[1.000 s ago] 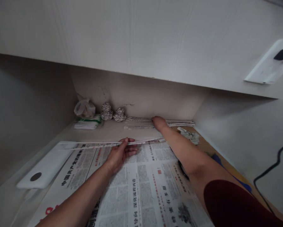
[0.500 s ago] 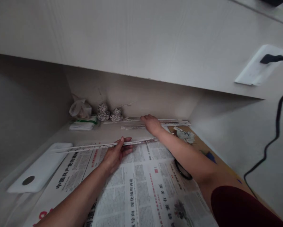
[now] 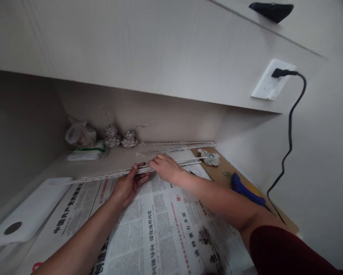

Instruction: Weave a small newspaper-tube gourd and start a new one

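A bundle of long thin rolled-paper sticks [image 3: 102, 176] lies across both hands above the newspaper [image 3: 160, 229]. My left hand [image 3: 131, 184] holds the bundle near its middle, thumb on top and fingers underneath. Just to the right, my right hand [image 3: 165, 167] closes over the same sticks from above, and their right ends poke out beyond it. Behind the hands, more paper sticks [image 3: 177, 146] rest along the back of the surface. Two small woven gourd-shaped pieces [image 3: 112, 136] of speckled paper cord stand to their left.
A white flat box-like object [image 3: 33, 210] with a dark round spot lies at left. Farther back are a tied plastic bag [image 3: 81, 133] and a tissue pack [image 3: 86, 151]. Crumpled paper [image 3: 209, 157] and a blue-handled tool [image 3: 246, 189] lie on cardboard at right. A low cabinet panel [image 3: 148, 49] overhangs the back.
My right hand has left the sticks at the back and come to the bundle beside my left hand. More sticks show in the bundle. The view has shifted right.
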Tool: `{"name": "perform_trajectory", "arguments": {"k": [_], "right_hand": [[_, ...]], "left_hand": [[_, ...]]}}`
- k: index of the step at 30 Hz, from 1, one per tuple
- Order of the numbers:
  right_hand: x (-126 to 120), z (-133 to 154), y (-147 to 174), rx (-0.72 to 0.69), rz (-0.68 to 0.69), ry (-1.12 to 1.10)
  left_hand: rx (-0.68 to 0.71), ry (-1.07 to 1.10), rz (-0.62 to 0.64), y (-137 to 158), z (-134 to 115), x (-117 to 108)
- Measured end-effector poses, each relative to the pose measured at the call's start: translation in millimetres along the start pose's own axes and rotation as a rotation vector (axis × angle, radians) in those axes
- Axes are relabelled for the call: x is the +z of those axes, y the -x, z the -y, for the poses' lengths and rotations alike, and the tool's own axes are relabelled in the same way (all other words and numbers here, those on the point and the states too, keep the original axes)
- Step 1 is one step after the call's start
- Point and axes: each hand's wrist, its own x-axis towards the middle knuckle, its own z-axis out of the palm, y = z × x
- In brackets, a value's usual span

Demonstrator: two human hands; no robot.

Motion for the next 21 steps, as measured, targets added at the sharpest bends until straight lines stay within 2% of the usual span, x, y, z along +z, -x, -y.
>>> {"name": "perform_trajectory", "arguments": {"k": [11, 21], "right_hand": [[8.3, -17.4, -3.2, 0.126, 0.03, -0.133], [7.0, 8.8, -15.8, 0.133, -0.042, -0.343]], "left_hand": [[0.002, 0.056, -0.009, -3.4, -0.1, -3.1], [0.012, 0.06, 0.032, -2.6, -1.5, -4.1]]}}
